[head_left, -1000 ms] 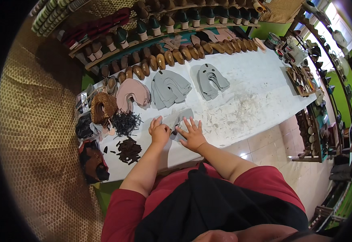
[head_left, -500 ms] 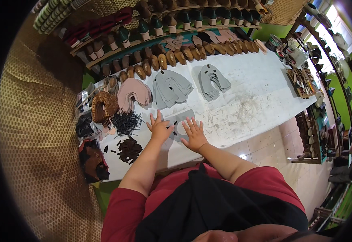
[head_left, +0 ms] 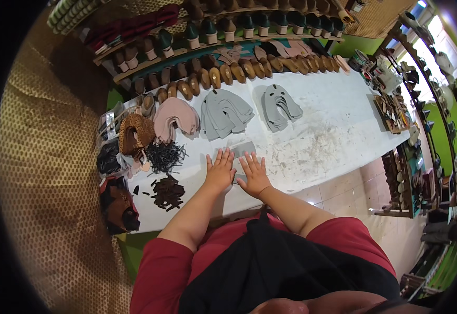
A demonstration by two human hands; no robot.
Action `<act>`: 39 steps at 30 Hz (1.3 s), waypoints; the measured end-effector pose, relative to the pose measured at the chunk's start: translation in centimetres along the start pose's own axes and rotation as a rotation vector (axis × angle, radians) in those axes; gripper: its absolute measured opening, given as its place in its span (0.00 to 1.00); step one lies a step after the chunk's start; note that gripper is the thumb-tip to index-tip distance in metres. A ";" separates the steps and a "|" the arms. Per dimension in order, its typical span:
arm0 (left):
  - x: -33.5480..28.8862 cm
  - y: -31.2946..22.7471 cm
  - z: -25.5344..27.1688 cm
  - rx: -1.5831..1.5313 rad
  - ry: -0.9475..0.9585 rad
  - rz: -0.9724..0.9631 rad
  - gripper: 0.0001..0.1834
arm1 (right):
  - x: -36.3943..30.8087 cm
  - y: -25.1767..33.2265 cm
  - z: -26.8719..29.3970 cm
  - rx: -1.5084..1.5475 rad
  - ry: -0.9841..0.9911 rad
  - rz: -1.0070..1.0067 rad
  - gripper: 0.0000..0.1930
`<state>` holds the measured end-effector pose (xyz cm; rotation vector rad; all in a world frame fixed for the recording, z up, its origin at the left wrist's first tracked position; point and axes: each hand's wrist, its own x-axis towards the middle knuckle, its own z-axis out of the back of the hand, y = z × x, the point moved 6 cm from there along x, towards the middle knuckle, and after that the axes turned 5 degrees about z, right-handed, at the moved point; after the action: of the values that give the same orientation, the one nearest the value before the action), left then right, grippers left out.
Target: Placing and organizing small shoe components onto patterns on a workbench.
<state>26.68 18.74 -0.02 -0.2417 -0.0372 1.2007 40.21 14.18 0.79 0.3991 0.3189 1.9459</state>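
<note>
Both my hands lie flat, side by side, over a grey curved shoe-upper piece [head_left: 244,148] near the front of the white table. My left hand [head_left: 220,171] covers its left part, with the fingers stretched out. On its right part rests my right hand [head_left: 254,174], fingers spread. Much of the piece is hidden under the hands. Behind them is a fanned stack of grey upper pieces [head_left: 215,116], and to its right a smaller grey stack with dark patches [head_left: 272,107]. A pile of short dark brown strips [head_left: 168,193] lies left of my left forearm.
Pink upper pieces [head_left: 166,118], leopard-print pieces [head_left: 133,137] and a heap of thin black strips [head_left: 164,156] line the left. Wooden shoe lasts [head_left: 215,78] stand along the back, below shelves of shoes. A tool tray [head_left: 391,113] sits at the right end. Shoe racks stand beyond.
My left hand has moved right and lies flat on the grey piece, closer to my right hand. The dark marks on the piece are now covered. My right hand has barely moved.
</note>
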 end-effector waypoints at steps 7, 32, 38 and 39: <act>-3.4 2.0 0.1 -0.072 0.007 -0.026 0.44 | -0.1 0.1 -0.6 -0.015 0.002 0.001 0.42; -28.1 21.8 2.5 -0.149 0.291 0.906 0.70 | 5.2 -5.0 -0.3 -0.316 -0.051 -0.054 0.40; -28.5 22.4 1.7 -0.155 0.286 0.846 0.71 | 3.2 2.8 -1.5 -0.288 0.572 -0.001 0.45; -28.5 22.5 1.6 -0.157 0.279 0.845 0.71 | 3.3 3.0 -1.5 -0.293 0.567 0.001 0.45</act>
<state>-4.58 0.20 -0.27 -0.5981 0.2379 1.9938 35.89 16.02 1.04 -0.3533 0.3848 2.0407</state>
